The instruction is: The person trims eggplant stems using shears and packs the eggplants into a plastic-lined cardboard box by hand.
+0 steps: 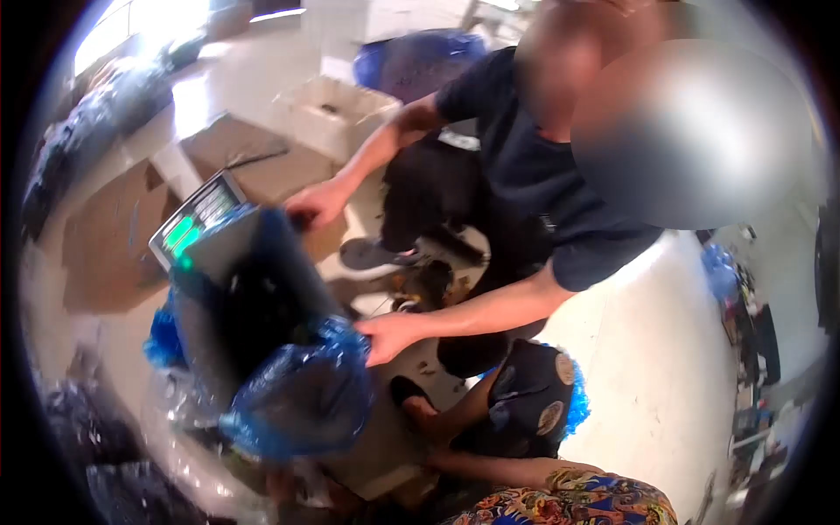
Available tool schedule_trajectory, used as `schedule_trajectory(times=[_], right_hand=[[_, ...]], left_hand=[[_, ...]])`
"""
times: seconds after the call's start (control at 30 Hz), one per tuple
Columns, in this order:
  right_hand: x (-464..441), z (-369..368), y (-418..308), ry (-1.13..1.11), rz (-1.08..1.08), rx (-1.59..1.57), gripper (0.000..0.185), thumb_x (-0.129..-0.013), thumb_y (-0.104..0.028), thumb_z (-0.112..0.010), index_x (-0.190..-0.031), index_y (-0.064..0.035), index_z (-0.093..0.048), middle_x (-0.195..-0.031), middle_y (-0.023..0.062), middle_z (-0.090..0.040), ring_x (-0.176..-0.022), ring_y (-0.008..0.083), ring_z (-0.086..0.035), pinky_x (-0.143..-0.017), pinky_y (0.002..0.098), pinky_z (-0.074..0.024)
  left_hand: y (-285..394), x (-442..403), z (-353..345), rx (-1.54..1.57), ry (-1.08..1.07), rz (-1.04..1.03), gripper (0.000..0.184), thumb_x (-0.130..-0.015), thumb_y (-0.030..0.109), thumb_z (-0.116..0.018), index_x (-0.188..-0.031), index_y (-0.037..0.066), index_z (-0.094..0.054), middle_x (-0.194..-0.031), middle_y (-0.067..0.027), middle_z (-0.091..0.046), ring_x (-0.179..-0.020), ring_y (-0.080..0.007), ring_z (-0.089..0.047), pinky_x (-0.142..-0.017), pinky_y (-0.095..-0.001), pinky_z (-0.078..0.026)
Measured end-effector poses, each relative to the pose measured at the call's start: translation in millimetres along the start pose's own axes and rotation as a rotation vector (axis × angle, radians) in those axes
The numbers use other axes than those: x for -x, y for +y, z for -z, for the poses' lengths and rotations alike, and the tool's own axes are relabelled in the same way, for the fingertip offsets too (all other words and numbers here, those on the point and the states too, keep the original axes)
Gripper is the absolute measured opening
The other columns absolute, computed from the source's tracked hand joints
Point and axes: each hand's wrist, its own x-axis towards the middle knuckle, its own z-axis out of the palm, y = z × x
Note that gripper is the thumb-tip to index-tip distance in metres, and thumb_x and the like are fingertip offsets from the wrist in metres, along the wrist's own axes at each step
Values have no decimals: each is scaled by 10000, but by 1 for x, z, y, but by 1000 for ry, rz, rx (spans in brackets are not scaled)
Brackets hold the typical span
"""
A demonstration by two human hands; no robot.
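A grey bin (302, 271) with a blue plastic bag (306, 398) over its rim stands tilted in front of me, dark inside. From the lower edge my right forearm (499, 468), below a patterned sleeve (569, 500), reaches toward the bin's near side, where the hand is hidden. A blurred, skin-toned patch under the bag may be my left hand (284, 486); its fingers cannot be made out. Across from me, a co-worker in a dark T-shirt grips the bin's rim with one hand (322, 203) and the bag's edge with the other hand (389, 337).
Behind the bin is a display with green lit digits (184, 236). Flattened cardboard (114, 236) lies on the floor, with a white crate (337, 105) and a blue-lined container (420, 66) farther back. Dark plastic bags (131, 490) are at lower left.
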Motion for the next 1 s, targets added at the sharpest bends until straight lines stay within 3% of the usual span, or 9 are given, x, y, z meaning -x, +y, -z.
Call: schedule_trajectory(times=[0.03,0.13,0.17,0.27,0.53,0.6,0.67,0.87,1.0], right_hand=[[1,8,-8,-21,-37,-30,292,-858,-333,-656,-928,-54,-603,-782,74,-593,-689,172,-568,-631,309,-481],[15,21,-21,-83,-196,-108,293,-870,-300,-653,-993,-42,-589,-836,84,-606,-741,175,-588,-663,320,-497],[17,25,-28,-81,-248,-145,296,-873,-289,-653,-1014,-38,-584,-854,88,-610,-759,177,-594,-674,323,-503],[16,35,-42,-101,-366,-243,312,-885,-256,-650,-1079,-25,-570,-907,98,-624,-811,180,-614,-707,334,-519],[29,31,-82,-41,-366,-372,350,-900,-183,-625,-1183,-22,-500,-947,95,-618,-836,194,-619,-719,336,-524],[27,31,-67,-44,-385,-388,343,-902,-174,-618,-1185,-23,-496,-945,99,-615,-843,197,-617,-720,340,-522],[31,30,-77,-37,-401,-385,329,-904,-164,-609,-1180,-23,-500,-950,106,-615,-861,203,-618,-726,344,-522],[27,36,-72,-46,-431,-390,356,-899,-177,-628,-1196,-38,-490,-972,101,-601,-897,216,-621,-760,358,-520],[29,28,-90,-15,-449,-304,390,-879,-173,-648,-1208,-40,-484,-979,92,-593,-894,214,-622,-752,348,-521]], left_hand=[[2,-7,6,-446,142,-351,322,-874,291,-623,-1095,60,-666,-1013,-159,-685,-902,-229,-649,-790,-380,-513],[104,-21,72,556,114,489,348,-869,338,-642,-1042,38,-678,-851,-152,-683,-760,-261,-647,-713,-383,-507],[57,-12,48,269,21,797,365,-860,308,-642,-1118,49,-655,-930,-141,-684,-827,-266,-652,-766,-385,-507],[53,-23,45,206,507,643,432,-812,243,-649,-1200,63,-591,-1072,-140,-678,-1006,-306,-654,-867,-410,-501],[45,-68,42,311,438,744,579,-775,288,-712,-1241,28,-489,-1101,-228,-618,-1092,-400,-543,-948,-456,-437],[25,-83,9,32,574,785,688,-741,325,-746,-1267,-6,-451,-1080,-262,-595,-1084,-406,-546,-951,-467,-430],[53,-104,25,-50,657,1014,669,-692,342,-793,-1182,-15,-509,-1024,-248,-606,-1044,-395,-571,-921,-467,-452],[66,-129,62,-89,719,1012,591,-579,365,-866,-943,-7,-586,-936,-220,-618,-909,-392,-607,-837,-453,-499],[58,-144,56,-202,685,1090,710,-564,282,-854,-1097,-34,-506,-996,-230,-598,-934,-381,-597,-885,-445,-476]])
